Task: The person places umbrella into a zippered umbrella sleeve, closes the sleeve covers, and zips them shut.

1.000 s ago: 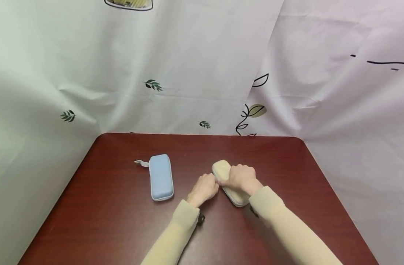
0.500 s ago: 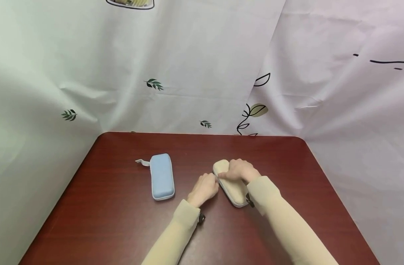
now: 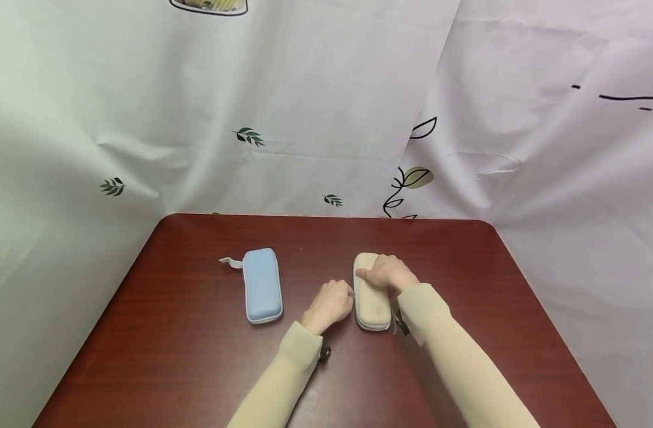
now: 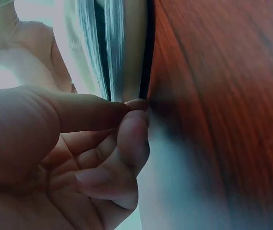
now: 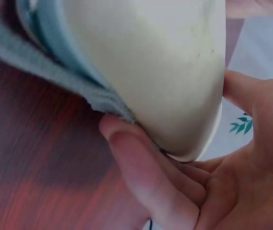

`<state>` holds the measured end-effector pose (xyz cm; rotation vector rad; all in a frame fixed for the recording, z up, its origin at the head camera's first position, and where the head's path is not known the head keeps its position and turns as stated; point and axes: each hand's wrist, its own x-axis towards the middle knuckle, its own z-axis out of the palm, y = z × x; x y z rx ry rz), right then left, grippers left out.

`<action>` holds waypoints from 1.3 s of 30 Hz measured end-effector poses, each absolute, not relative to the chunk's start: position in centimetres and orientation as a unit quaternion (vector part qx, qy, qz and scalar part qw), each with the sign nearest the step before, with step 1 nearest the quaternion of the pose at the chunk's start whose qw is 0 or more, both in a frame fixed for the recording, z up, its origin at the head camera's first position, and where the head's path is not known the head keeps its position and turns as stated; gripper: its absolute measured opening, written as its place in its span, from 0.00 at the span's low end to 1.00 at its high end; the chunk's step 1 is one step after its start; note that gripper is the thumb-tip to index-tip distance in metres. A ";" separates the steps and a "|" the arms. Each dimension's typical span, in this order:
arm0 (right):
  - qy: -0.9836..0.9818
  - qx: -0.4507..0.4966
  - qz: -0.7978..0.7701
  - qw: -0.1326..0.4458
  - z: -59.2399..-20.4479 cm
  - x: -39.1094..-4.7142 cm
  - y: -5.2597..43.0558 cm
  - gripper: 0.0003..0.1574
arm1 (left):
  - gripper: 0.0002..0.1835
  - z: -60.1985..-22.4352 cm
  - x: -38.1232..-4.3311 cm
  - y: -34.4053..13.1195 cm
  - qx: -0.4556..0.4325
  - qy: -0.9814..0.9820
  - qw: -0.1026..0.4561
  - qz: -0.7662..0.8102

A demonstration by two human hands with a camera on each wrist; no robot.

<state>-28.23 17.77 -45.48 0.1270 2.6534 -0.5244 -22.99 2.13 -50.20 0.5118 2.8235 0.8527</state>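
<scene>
A cream zip case lies lengthwise on the table in the head view, its double zip band showing along the rim. My right hand grips its far right part, thumb on top. In the right wrist view the curled fingers hold the case's end beside a grey fabric strap. Against the case's left side is my left hand. Its thumb and forefinger pinch at the zip seam in the left wrist view; the small part between the fingertips is hidden.
A light blue zip case with a white wrist loop lies to the left on the dark red-brown table. White printed cloth hangs behind the table and along its sides.
The cream case has turned from a slant to nearly straight away from me. My right hand has shifted its hold toward the case's far end. The left hand has barely moved.
</scene>
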 end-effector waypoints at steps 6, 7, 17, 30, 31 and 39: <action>0.938 0.078 -0.254 0.223 -45.8 -28.4 18.3 0.32 | 0.20 -50.2 -23.0 1.9 0.179 0.940 0.070 0.282; 0.935 0.081 -0.260 0.226 -45.9 -28.4 18.3 0.32 | 0.20 -50.1 -23.0 1.8 0.182 0.940 0.068 0.279; 0.924 0.092 -0.292 0.228 -46.0 -28.2 18.6 0.33 | 0.18 -50.0 -23.1 1.5 0.183 0.944 0.067 0.266; 0.957 -0.286 0.000 0.034 -43.9 -27.4 21.0 0.38 | 0.19 -49.9 -23.0 1.4 0.194 0.942 0.053 0.267; 0.944 -0.327 0.034 0.028 -43.7 -27.3 21.0 0.40 | 0.19 -49.8 -23.0 1.4 0.194 0.943 0.055 0.265; 0.879 -0.455 0.142 -0.017 -44.8 -26.6 20.5 0.39 | 0.19 -50.1 -23.2 1.4 0.193 0.945 0.063 0.256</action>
